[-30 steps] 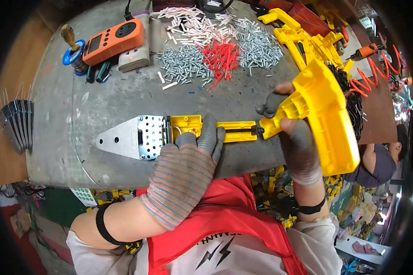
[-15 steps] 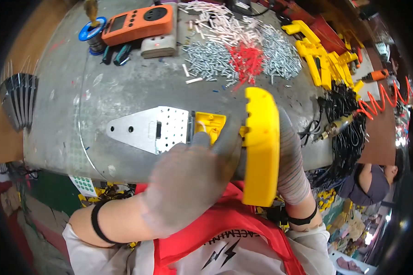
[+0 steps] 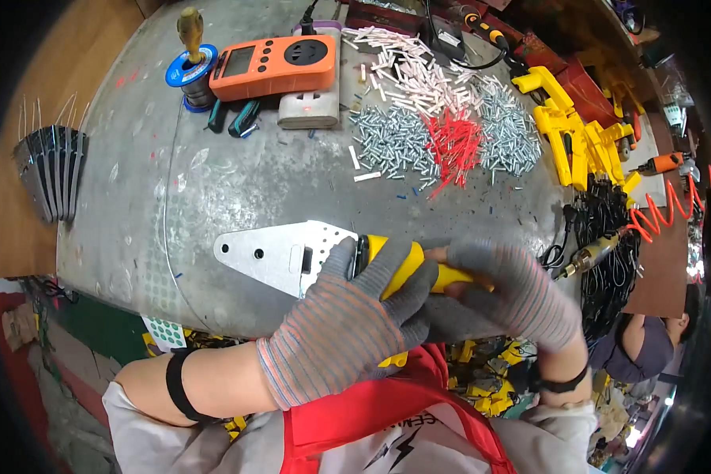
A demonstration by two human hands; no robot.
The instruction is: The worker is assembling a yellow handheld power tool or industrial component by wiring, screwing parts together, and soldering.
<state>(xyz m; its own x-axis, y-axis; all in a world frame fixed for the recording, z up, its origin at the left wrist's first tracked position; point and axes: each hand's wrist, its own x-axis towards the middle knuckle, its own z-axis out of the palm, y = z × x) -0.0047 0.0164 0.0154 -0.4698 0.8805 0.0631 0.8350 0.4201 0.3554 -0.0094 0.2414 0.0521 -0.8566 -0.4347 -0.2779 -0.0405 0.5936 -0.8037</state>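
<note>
My left hand (image 3: 355, 316), in a grey striped glove, is wrapped round a yellow plastic tool handle (image 3: 407, 272). From the handle's left end a tapered silver metal plate (image 3: 275, 249) reaches left, flat above the bench, with round holes and a dark slot. My right hand (image 3: 521, 288), gloved alike, has its fingers closed at the right end of the yellow handle. The inside of the handle is hidden, and the fingers cover much of its outside.
On the grey bench (image 3: 134, 261) lie an orange meter (image 3: 272, 67), a solder spool (image 3: 199, 93), piles of silver screws (image 3: 509, 138), red sleeves (image 3: 454, 146) and white tubes (image 3: 403, 59). Yellow shells (image 3: 584, 142), black cables (image 3: 600, 268) and a power screwdriver (image 3: 592, 257) sit right.
The yellow shell half that my right hand held up on end is now down on the handle. Handle inside was visible earlier, now covered. The view has shifted.
</note>
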